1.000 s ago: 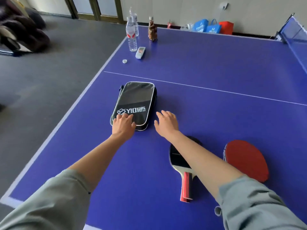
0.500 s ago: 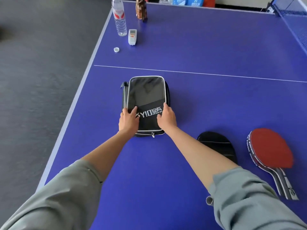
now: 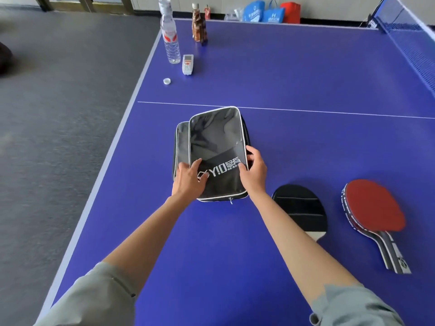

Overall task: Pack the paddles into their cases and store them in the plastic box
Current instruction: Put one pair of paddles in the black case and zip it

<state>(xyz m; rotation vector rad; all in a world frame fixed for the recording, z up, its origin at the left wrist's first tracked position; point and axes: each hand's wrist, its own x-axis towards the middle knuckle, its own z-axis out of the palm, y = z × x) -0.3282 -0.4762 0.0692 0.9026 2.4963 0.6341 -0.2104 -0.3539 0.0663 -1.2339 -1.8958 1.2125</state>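
Note:
Two black paddle cases lie stacked on the blue table. The top case (image 3: 217, 147), with white piping and a white logo, is slid to the right, and the left edge of the lower case (image 3: 181, 147) shows beneath it. My left hand (image 3: 189, 182) rests flat on the near left part of the stack. My right hand (image 3: 254, 171) grips the top case's right edge. A black-faced paddle (image 3: 300, 208) lies right of my right forearm, which hides its handle. A red-faced paddle (image 3: 374, 208) lies further right, handle toward me. No plastic box is in view.
At the far left of the table (image 3: 306, 71) stand a water bottle (image 3: 170, 36) and a brown bottle (image 3: 199, 27), with a white remote (image 3: 187, 64) and a bottle cap (image 3: 167, 81) beside them. The net (image 3: 412, 36) runs along the right. Bags (image 3: 266, 12) sit on the floor beyond.
Both hands have gone onto the case stack. The top case has shifted to the right, and the lower case's left edge has come into sight. My head has tilted, shifting the view.

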